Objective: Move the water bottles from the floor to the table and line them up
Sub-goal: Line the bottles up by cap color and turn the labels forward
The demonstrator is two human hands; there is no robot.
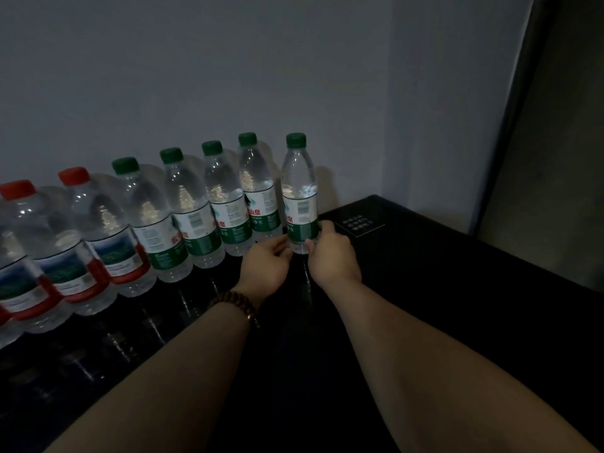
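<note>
A row of water bottles stands along the wall on the dark table (425, 289). Several have green caps and green labels (225, 204), and the ones at the left carry red caps and red-trimmed labels (98, 237). The rightmost green-capped bottle (299, 188) stands upright at the row's right end. My right hand (330, 253) grips its lower part, fingers curled round the label. My left hand (266, 259), with a bead bracelet on the wrist, touches the bottle's base from the left; whether its fingers curl round it I cannot tell.
A grey wall rises right behind the bottles. A small dark card with pale text (359, 220) lies on the table to the right of the row. At the far right stands a dark door or panel (539, 142). The table's right edge runs diagonally.
</note>
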